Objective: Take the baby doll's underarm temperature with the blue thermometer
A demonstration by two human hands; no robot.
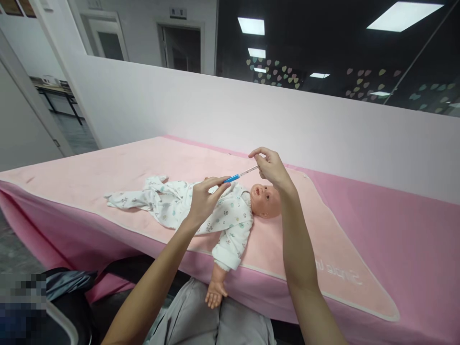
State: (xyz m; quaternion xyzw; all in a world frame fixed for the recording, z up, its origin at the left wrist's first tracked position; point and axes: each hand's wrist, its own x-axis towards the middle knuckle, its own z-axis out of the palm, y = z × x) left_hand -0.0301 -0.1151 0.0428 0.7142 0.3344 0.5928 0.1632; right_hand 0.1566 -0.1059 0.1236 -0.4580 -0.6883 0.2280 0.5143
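A slim glass thermometer (248, 170) with a blue end (232, 178) is stretched between my two hands, above the chest of a baby doll (261, 200). My left hand (207, 195) is closed, pinching the blue end. The clear, marked end reaches my right hand (269, 166), whose curled fingers close around its tip. The doll lies on its back in a white patterned suit (230, 213), mouth open, head toward the right. One doll arm hangs over the near table edge with its hand (216, 293) palm up. My right wrist partly covers the doll's head.
A light pink mat (125, 165) lies over a darker pink cloth (413, 230) on the table. Behind it stands a low white wall (323, 129) with dark glass above. My lap (212, 321) is against the near edge. A dark chair (72, 306) stands at lower left.
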